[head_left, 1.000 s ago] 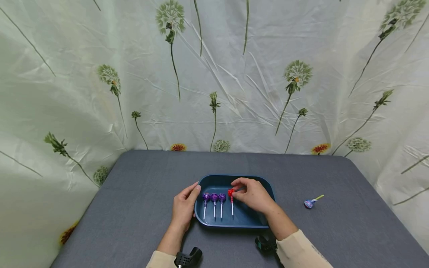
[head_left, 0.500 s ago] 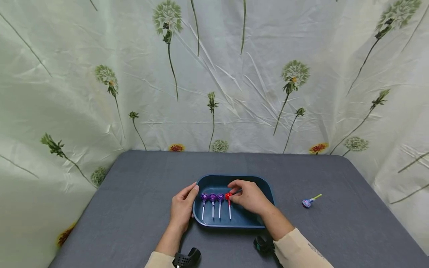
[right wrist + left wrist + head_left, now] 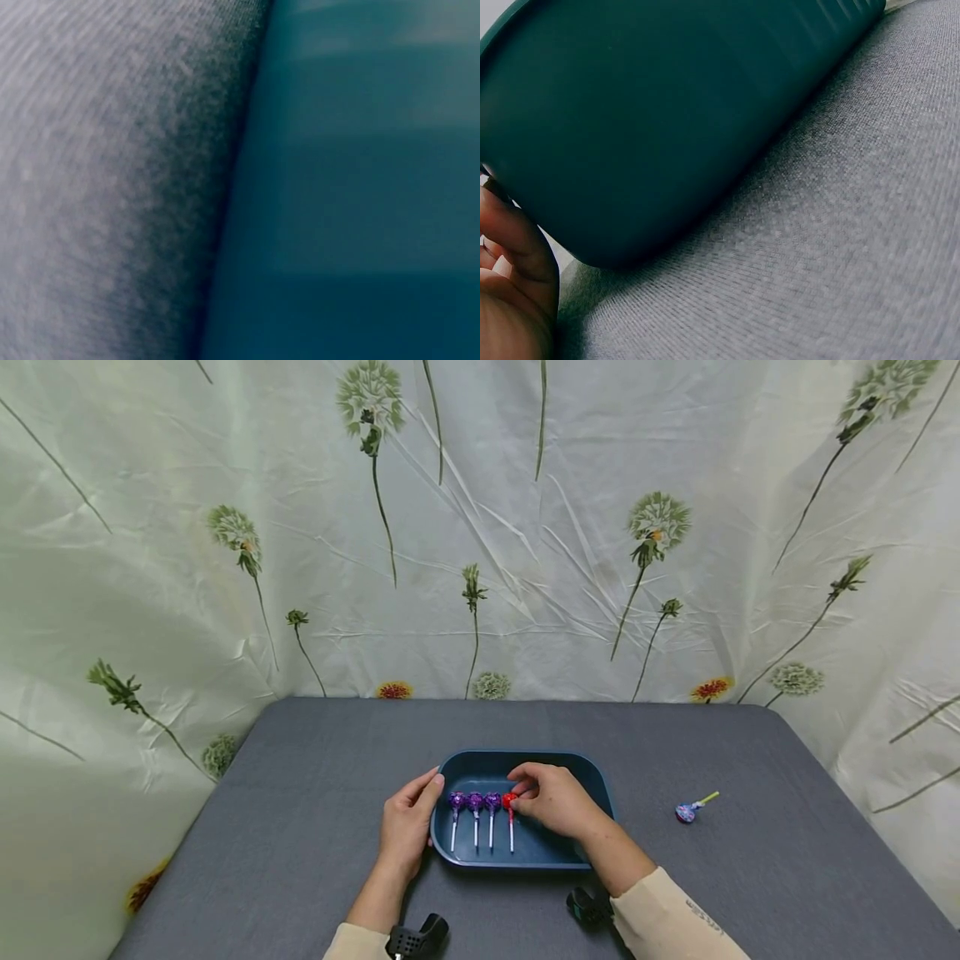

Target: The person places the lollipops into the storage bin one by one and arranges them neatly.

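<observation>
A dark blue tray [image 3: 551,853] sits on the table, and my left hand [image 3: 405,827] grips its left end, thumb at the rim. The left wrist view has the curled fingers of that hand [image 3: 514,277] against the tray's outer wall [image 3: 630,135]. Inside the tray, three purple-wrapped lollipops [image 3: 474,802] lie side by side, sticks toward me. Just right of them is a red-wrapped lollipop [image 3: 510,800], its head pinched by my right hand [image 3: 557,803]. Only the tray's wall [image 3: 360,187] and cloth fill the right wrist view; the right hand is out of sight there.
A blue-wrapped lollipop [image 3: 686,812] with a yellow-green stick lies on the grey cloth-covered table [image 3: 337,760], right of the tray. Behind the table hangs a pale curtain [image 3: 555,552] with dandelion prints.
My right hand has shifted the red lollipop left, closer to the purple ones. My left hand has kept its hold on the tray.
</observation>
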`<action>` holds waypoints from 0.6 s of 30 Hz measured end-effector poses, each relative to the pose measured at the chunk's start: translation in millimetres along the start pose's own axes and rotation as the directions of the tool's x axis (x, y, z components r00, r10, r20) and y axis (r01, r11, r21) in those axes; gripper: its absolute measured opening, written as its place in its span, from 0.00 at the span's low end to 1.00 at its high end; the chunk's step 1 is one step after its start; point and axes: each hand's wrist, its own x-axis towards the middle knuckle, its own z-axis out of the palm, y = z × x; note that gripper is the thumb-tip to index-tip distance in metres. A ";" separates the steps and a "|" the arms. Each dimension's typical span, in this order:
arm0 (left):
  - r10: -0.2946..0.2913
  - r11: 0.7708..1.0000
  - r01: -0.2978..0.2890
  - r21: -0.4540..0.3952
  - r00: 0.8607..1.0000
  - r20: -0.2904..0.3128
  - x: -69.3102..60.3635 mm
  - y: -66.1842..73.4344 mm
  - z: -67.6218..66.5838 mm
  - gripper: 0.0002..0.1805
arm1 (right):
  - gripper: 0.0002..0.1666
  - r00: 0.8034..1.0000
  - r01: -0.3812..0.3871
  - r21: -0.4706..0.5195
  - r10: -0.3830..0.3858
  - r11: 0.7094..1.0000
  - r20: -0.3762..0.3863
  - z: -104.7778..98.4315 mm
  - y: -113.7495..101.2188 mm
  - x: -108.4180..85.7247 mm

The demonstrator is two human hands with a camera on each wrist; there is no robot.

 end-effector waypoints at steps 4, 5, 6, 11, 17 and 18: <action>0.001 1.000 -0.001 -0.001 1.000 0.001 0.0 0.0 -0.2 0.27 | 0.17 1.000 0.005 0.007 -0.005 1.000 0.001 0.0 0.3 -0.1; 0.000 1.000 0.000 0.000 1.000 0.000 0.1 0.0 -0.4 0.27 | 0.17 1.000 0.005 0.008 -0.005 1.000 0.000 0.1 0.5 0.0; 0.000 1.000 0.000 0.000 1.000 -0.001 0.0 0.1 -0.4 0.27 | 0.17 1.000 0.006 0.010 -0.006 1.000 0.001 0.3 0.7 0.1; 0.001 1.000 -0.001 -0.003 1.000 -0.003 0.2 0.4 -0.2 0.27 | 0.17 1.000 -0.001 0.015 0.001 1.000 -0.002 0.6 1.9 0.3; 0.000 1.000 0.000 0.001 1.000 -0.001 -0.1 0.6 -0.3 0.27 | 0.17 1.000 -0.013 0.023 0.013 1.000 0.001 -0.7 0.9 -0.5; 0.001 1.000 -0.001 0.002 1.000 0.000 -0.3 0.7 -0.4 0.27 | 0.17 1.000 -0.012 0.024 0.012 1.000 0.001 -0.9 0.6 -0.6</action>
